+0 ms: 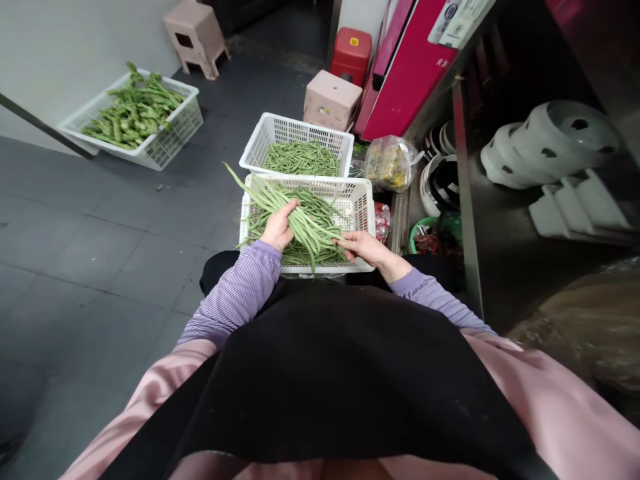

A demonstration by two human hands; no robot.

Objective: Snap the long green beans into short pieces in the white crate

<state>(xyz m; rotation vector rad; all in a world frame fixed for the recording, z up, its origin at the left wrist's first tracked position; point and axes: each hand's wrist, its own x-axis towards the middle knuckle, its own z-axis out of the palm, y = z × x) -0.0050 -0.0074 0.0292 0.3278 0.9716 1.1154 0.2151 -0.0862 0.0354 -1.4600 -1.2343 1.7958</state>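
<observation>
A bunch of long green beans is gripped in my left hand, its stalks fanned out diagonally above the near basket. My right hand pinches the tips of the beans at the bunch's lower right end. Below both hands sits a white plastic basket holding more long beans. Right behind it stands a second white basket, with short cut bean pieces inside.
A white basket of thick green stalks stands by the left wall. Beyond are pink stools and a red stool. To the right are a plastic bag, a green basin and a metal shelf with stacked white containers.
</observation>
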